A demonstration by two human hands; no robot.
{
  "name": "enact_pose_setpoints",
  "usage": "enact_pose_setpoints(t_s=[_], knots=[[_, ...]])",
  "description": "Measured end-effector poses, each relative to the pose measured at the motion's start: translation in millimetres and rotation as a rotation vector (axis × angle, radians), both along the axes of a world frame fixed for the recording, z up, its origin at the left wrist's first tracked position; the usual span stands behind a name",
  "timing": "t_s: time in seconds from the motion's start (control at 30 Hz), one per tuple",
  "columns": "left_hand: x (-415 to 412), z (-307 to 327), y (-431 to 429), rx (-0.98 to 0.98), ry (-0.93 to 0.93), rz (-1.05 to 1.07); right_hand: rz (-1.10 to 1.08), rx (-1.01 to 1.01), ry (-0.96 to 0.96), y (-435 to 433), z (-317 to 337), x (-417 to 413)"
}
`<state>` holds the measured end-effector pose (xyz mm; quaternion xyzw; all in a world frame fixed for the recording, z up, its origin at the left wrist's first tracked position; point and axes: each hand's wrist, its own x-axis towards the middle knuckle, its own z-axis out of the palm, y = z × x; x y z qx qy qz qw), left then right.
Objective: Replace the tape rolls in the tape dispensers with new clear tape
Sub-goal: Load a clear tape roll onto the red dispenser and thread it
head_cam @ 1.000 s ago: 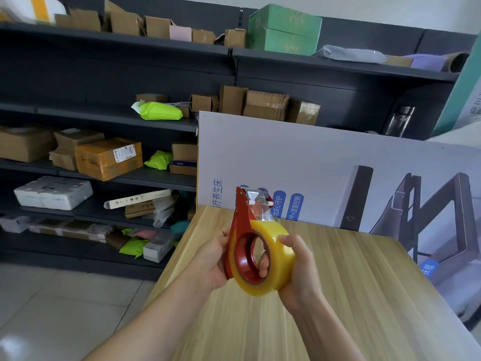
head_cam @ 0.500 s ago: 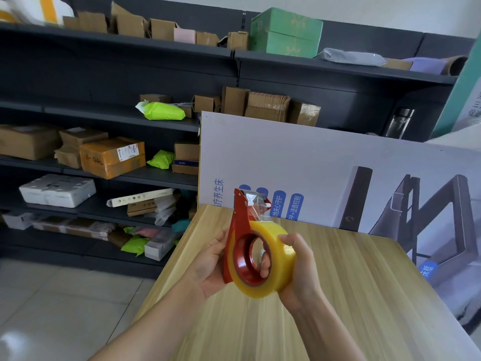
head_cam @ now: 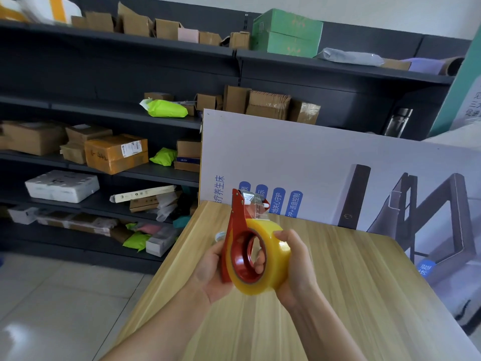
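Between the hands: dispenser point(head_cam: 235, 227) was held up over the counter point(head_cam: 364, 287), cutter point(head_cam: 249, 198) pointing away from the wrists.
Left hand point(head_cam: 208, 272): gripped the dispenser's red frame from its outer side, fingers curled behind it.
Right hand point(head_cam: 295, 269): wrapped round the roll point(head_cam: 272, 259), with fingers over the rim and one fingertip showing through the core.
Roll: full, yellowish-clear, sat on the hub against the right palm.
Strip point(head_cam: 256, 209): clear tape ran from the roll up to the cutter, beyond the fingertips.
Done, as judged: this dispenser looked loaded and threaded.
Left, as judged: setting it down, then any other dispensers; none showed.
Beyond the left hand: a small pale object point(head_cam: 220, 236) lay on the counter, mostly hidden and unidentifiable.
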<state>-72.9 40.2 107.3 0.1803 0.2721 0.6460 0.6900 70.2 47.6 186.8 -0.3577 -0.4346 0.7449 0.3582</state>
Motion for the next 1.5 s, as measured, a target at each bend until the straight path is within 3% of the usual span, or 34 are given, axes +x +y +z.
enact_pose_setpoints(t_s=[0.53,0.73,0.9,1.17,1.4,1.5], knots=[[0,14,-18,0.031,-0.139,0.012,-0.049,-0.02,0.003,-18,7,-15],[-18,9,-26,-0.027,-0.181,0.114,-0.078,-0.041,0.021,-31,15,-33],[-26,4,-46,-0.085,-0.262,0.031,-0.105,-0.056,0.022,-47,11,-46],[-29,-26,-69,-0.229,-0.347,0.071,-0.171,-0.109,-0.001,-70,-5,-58],[-15,-42,-96,-0.293,-0.119,0.238,-0.202,-0.21,0.003,-79,-30,-56],[-13,-49,-101,-0.34,-0.117,0.289,-0.208,-0.264,0.019,-79,-36,-56]])
